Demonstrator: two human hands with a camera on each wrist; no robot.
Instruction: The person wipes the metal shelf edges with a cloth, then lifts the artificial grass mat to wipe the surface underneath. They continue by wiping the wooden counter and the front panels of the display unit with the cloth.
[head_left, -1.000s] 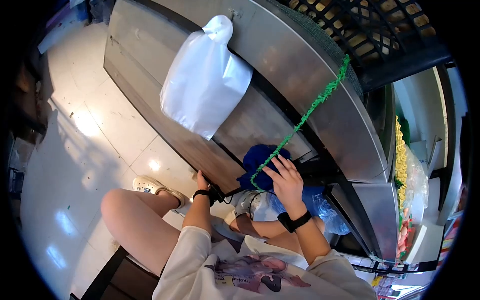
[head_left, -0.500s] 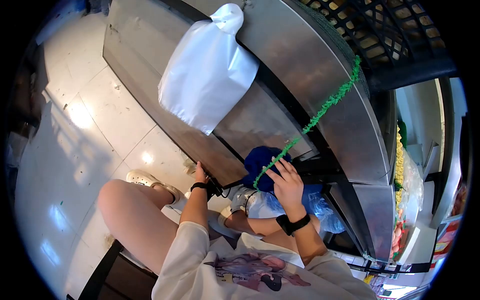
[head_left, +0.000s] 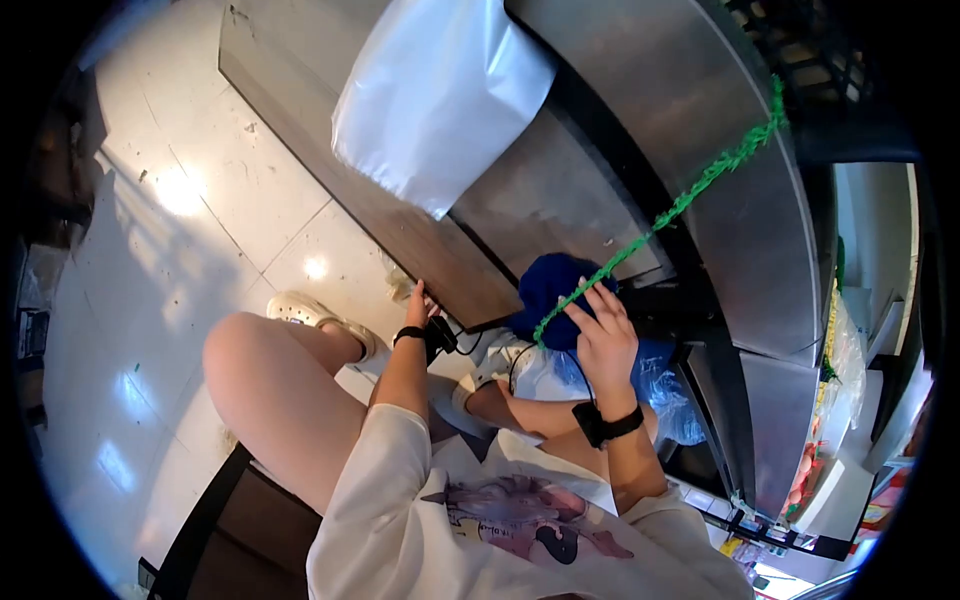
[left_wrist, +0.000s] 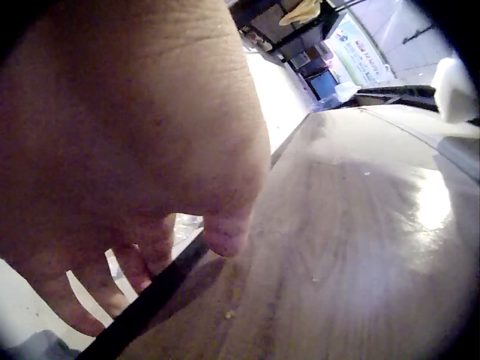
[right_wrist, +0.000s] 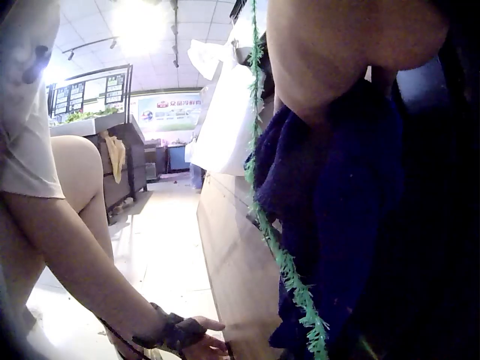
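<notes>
In the head view, the right hand (head_left: 608,345) holds a bunched dark blue cloth (head_left: 548,290) at the lower right of a cabinet panel (head_left: 560,190); its fingertips lie on the cloth. The cloth (right_wrist: 337,202) hangs below the palm in the right wrist view. A thin green garland (head_left: 715,170) crosses in front of the cloth, by the fingertips. At the panel's dark lower edge, the left hand (head_left: 420,308) grips the wood-look board (left_wrist: 352,247): the left wrist view has the thumb on its face and the other fingers behind the edge.
A white plastic bag (head_left: 440,100) hangs on the cabinet front, above and between the hands. Metal trim (head_left: 650,90) curves along the cabinet's top. Blue clear plastic (head_left: 670,400) lies right of the feet. The tiled floor (head_left: 200,260) spreads to the left.
The head view has shifted, so the cabinet, bag and both hands appear higher and farther right. Both hands keep nearly the same places against the cabinet.
</notes>
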